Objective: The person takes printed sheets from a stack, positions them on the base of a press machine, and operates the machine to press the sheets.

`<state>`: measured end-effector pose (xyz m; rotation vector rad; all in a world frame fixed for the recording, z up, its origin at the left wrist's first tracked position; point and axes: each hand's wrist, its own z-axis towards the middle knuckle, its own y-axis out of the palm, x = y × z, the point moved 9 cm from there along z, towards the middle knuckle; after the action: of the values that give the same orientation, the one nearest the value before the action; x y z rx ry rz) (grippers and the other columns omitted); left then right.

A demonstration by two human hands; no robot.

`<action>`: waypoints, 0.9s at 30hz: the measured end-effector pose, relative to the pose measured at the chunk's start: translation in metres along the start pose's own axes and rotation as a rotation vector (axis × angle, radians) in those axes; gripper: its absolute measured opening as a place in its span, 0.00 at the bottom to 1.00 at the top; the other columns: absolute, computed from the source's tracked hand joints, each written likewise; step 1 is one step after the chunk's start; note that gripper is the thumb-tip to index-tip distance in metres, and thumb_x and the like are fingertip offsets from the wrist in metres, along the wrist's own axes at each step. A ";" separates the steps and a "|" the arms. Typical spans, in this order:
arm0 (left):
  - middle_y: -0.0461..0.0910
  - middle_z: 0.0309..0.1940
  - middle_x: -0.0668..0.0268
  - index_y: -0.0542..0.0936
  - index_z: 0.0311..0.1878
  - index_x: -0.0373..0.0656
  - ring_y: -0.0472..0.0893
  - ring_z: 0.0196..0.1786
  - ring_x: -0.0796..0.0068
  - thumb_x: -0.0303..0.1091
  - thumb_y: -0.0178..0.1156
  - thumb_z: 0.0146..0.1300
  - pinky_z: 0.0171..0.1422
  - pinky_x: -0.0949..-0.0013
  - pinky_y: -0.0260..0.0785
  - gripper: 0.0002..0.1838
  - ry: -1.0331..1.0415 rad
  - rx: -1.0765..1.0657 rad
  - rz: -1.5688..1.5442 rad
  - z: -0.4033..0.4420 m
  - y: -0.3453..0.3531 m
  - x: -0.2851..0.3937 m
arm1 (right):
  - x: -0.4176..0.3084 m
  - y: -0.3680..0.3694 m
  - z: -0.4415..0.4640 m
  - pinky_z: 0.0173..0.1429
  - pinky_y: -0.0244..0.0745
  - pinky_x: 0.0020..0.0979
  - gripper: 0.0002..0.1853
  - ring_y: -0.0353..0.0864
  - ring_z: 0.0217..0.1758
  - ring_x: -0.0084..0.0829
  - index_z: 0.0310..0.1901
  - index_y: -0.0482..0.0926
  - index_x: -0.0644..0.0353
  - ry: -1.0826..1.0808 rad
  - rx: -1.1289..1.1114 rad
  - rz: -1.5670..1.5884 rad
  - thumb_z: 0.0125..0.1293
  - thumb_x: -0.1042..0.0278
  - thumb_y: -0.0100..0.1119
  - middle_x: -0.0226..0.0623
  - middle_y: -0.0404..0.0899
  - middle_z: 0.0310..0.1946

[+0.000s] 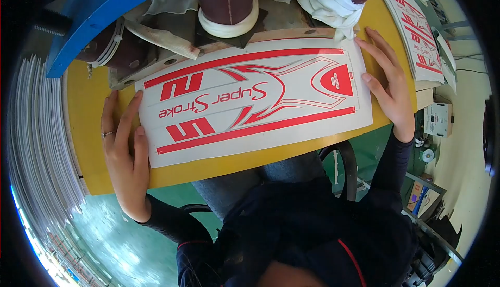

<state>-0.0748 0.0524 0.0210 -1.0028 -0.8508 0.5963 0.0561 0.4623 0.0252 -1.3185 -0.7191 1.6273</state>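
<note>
A white printed sheet with red bars, red line art and the words "Super Stroke" lies flat on the yellow table, upside down to me. Its far edge meets the base of the machine. At the sheet's left edge rests my left hand, fingers stretched out and a ring on one of them. My right hand lies at the right edge, fingers spread, with the fingertips at the sheet's far right corner. Neither hand grips anything.
A blue machine frame arches over the table, with dark red cylinders and white cloth under it. Tall stacked sheets stand at left. More red-printed sheets lie at right.
</note>
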 end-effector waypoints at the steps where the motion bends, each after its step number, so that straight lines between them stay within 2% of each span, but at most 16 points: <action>1: 0.67 0.76 0.49 0.82 0.66 0.49 0.69 0.76 0.45 0.34 0.51 0.72 0.77 0.50 0.60 0.22 0.000 0.001 0.002 0.000 0.000 0.001 | 0.000 0.000 0.000 0.80 0.59 0.47 0.27 0.62 0.80 0.52 0.68 0.79 0.51 0.002 0.001 0.006 0.66 0.62 0.62 0.49 0.68 0.75; 27: 0.67 0.76 0.49 0.83 0.66 0.49 0.69 0.76 0.45 0.34 0.51 0.72 0.78 0.50 0.61 0.22 -0.012 0.005 0.006 -0.001 0.000 -0.001 | -0.001 0.000 0.000 0.80 0.59 0.47 0.28 0.62 0.81 0.52 0.68 0.79 0.51 0.000 0.001 -0.013 0.65 0.63 0.63 0.49 0.68 0.75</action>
<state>-0.0744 0.0515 0.0204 -0.9985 -0.8568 0.6100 0.0563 0.4613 0.0259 -1.3100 -0.7254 1.6171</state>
